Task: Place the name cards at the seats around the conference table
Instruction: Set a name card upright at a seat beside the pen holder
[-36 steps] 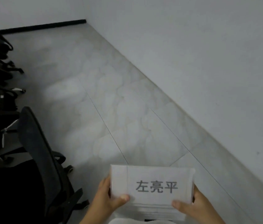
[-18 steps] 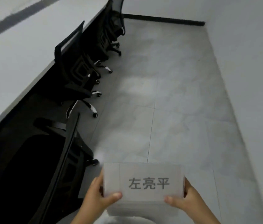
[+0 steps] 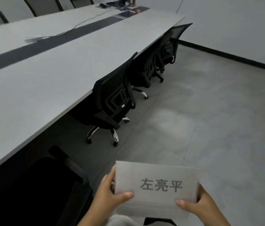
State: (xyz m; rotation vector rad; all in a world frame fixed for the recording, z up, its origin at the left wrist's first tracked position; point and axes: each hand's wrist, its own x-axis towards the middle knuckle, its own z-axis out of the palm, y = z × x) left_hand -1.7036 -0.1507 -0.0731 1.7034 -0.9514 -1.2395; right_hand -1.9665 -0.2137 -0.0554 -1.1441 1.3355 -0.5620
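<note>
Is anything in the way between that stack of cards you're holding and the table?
Nothing blocks the tabletop itself; the stretch near the edge looks bare. The name cards are held by the left hand and right hand out over the floor, and a black chair pushed in at the edge stands between them and that seat.

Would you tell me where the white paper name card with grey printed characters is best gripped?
By its two short side edges, one from each side, as the left hand and right hand hold the white paper name card now; that probably keeps the print uncovered.
</note>
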